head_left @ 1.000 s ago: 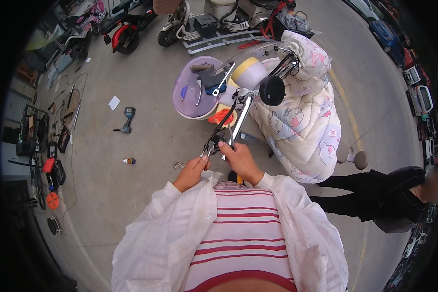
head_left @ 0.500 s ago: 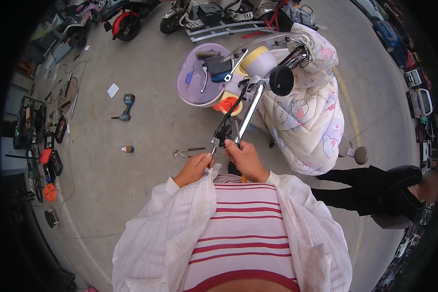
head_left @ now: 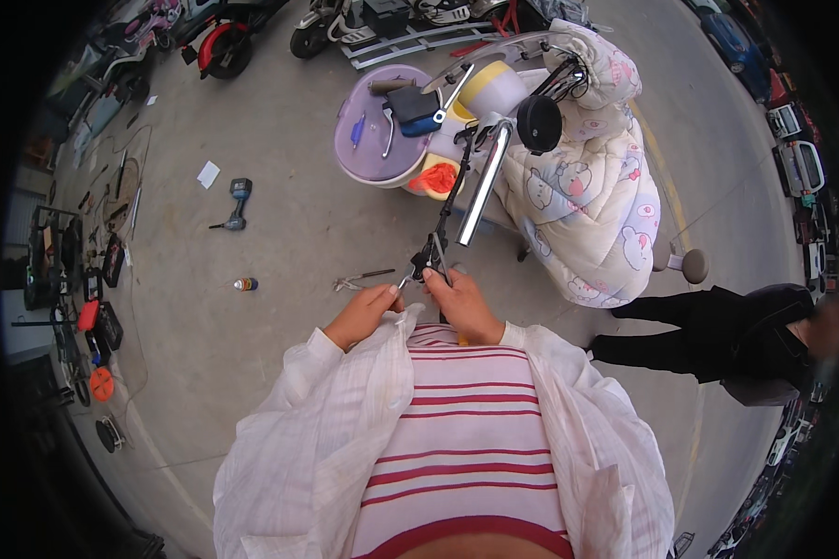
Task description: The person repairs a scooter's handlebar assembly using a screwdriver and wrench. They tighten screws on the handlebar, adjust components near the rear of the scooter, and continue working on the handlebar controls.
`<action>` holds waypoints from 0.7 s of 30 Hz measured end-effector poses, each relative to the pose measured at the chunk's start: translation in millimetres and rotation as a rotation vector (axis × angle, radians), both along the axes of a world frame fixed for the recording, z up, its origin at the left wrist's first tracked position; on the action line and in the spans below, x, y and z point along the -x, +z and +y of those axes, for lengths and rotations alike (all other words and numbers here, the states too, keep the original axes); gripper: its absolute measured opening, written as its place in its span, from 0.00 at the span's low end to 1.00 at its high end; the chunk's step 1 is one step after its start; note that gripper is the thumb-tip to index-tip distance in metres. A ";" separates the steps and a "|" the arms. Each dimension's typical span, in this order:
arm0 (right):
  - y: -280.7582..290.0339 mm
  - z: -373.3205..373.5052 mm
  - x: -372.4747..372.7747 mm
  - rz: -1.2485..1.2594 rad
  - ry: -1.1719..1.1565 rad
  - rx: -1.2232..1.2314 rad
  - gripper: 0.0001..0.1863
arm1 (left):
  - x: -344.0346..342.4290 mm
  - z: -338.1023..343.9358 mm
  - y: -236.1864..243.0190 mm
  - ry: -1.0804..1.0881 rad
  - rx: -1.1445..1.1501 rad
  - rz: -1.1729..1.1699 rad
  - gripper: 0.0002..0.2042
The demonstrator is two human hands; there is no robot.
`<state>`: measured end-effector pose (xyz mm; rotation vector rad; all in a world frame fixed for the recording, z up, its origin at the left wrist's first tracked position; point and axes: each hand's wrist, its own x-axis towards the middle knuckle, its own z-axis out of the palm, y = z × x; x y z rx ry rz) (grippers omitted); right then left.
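A chrome handlebar tube [head_left: 485, 191] of a scooter points down toward me. Below its end hangs a black control clamp [head_left: 426, 263] on black cables, apart from the tube. My right hand [head_left: 463, 306] is closed around this clamp, with a thin grey metal tool lying along the fingers; its exact kind cannot be made out. Closed at the clamp's left side, my left hand [head_left: 362, 315] pinches a small silver tool [head_left: 406, 277], its tip at the clamp. Most of that tool is hidden by the fingers.
A lilac tub [head_left: 343, 154] holds a silver brake lever [head_left: 389, 135], a blue pen and a dark grip. A quilted cover [head_left: 578, 214] drapes the scooter. Pliers [head_left: 350, 281], a cordless drill [head_left: 239, 205] and a small bottle [head_left: 245, 284] lie on the floor. A person [head_left: 718, 331] stands right.
The control clamp has come away from the chrome tube's end, and a gap now shows between them. Both hands stay closed at the clamp. The whole view has shifted slightly.
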<state>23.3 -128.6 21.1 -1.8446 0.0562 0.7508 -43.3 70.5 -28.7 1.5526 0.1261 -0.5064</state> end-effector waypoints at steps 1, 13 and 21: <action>-8.6 -1.2 -3.6 -0.062 0.081 0.002 0.23 | 0.2 1.1 -4.9 0.038 -0.026 -0.029 0.16; -86.1 -41.9 -18.2 -0.363 0.243 0.126 0.17 | -100.0 -55.2 -30.6 0.177 0.041 0.065 0.17; -85.9 -98.4 -23.3 -0.472 0.147 0.109 0.20 | -119.8 -86.1 -36.1 0.057 -0.004 0.094 0.09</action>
